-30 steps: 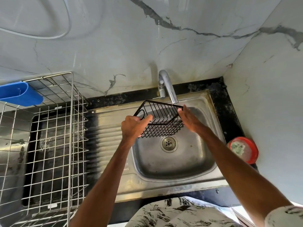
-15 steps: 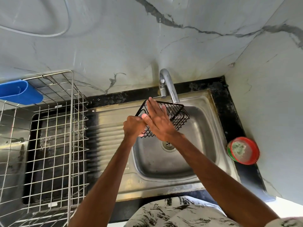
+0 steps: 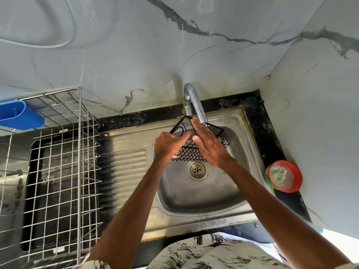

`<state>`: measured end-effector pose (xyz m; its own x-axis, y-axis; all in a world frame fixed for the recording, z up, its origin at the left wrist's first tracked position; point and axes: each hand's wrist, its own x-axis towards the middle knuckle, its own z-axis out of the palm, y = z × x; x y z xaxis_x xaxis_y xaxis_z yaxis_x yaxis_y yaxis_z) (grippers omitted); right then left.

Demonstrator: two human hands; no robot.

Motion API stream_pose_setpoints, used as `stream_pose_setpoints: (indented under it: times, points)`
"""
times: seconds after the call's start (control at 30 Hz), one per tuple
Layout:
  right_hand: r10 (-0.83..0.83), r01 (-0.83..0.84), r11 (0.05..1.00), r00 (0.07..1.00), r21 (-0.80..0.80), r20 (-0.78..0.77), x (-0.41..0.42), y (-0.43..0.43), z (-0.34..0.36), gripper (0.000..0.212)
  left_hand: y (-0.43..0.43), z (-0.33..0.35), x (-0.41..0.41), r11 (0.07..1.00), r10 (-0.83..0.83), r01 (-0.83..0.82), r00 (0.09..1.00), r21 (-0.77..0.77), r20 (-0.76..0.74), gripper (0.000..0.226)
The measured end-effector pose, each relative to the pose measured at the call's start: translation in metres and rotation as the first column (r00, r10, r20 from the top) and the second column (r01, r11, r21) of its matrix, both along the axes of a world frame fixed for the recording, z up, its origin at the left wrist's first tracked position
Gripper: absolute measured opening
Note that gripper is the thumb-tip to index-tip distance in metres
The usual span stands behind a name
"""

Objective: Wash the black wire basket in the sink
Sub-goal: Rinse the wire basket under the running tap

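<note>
Fingers [image 3: 182, 136] of our left hand [image 3: 168, 147] grip the black wire basket [image 3: 191, 155] by its rim, right hand [image 3: 211, 151] straight-fingered against its wires, above the sink [image 3: 204, 197] near its back edge under the tap [image 3: 196, 103]; we judge mid-rub, next turn it for the other sides.

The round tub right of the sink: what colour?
Red-rimmed; the round tub shows best in the head view.

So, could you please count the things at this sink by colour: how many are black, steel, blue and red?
Black: 1, the wire basket
Steel: 3, the dish rack, the tap and the sink
Blue: 1, the plastic holder
Red: 1, the round tub
Total: 6
</note>
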<state>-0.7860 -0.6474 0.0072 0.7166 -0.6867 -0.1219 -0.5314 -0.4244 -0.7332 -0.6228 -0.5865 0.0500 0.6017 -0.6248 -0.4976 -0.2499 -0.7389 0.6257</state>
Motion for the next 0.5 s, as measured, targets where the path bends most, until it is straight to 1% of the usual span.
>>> stream_pose_setpoints:
  times: [0.07, 0.13, 0.2, 0.27, 0.3, 0.37, 0.43, 0.5]
  points:
    - [-0.075, 0.082, 0.992, 0.994, 0.095, -0.082, -0.003, -0.006, 0.003, 0.067, -0.001, 0.0, 0.0, 1.0, 0.024, -0.024, 1.0, 0.007, -0.008, 0.051]
    - [-0.111, 0.143, 0.974, 0.978, 0.178, -0.178, -0.006, -0.013, 0.005, 0.069, -0.001, 0.0, 0.003, 0.998, 0.059, -0.058, 0.998, 0.014, -0.02, 0.056]
    - [-0.108, 0.15, 0.971, 0.97, 0.188, -0.217, -0.003, -0.015, 0.004, 0.074, -0.003, 0.003, 0.006, 0.997, 0.08, -0.08, 0.996, 0.013, -0.037, 0.056]
    - [-0.12, 0.145, 0.978, 0.979, 0.151, -0.162, 0.002, -0.01, 0.008, 0.085, -0.004, 0.006, 0.009, 0.996, 0.081, -0.08, 0.996, 0.025, -0.047, 0.048]
    - [-0.112, 0.129, 0.983, 0.986, 0.132, -0.126, 0.005, -0.006, 0.01, 0.084, -0.005, 0.006, 0.01, 0.996, 0.081, -0.079, 0.995, 0.031, -0.051, 0.047]
    - [-0.059, 0.071, 0.987, 0.994, 0.145, -0.09, 0.011, 0.005, 0.019, 0.073, -0.008, 0.004, 0.014, 0.996, 0.083, -0.082, 0.995, 0.029, -0.051, 0.056]
    - [0.008, -0.006, 0.995, 1.0, 0.104, -0.02, 0.018, 0.014, 0.025, 0.074, -0.01, 0.004, 0.016, 0.997, 0.072, -0.071, 0.997, 0.038, -0.029, 0.067]
    - [0.061, -0.062, 0.998, 0.998, 0.025, 0.031, 0.023, 0.019, 0.025, 0.077, -0.012, 0.004, 0.017, 0.997, 0.061, -0.06, 0.998, 0.055, -0.015, 0.07]
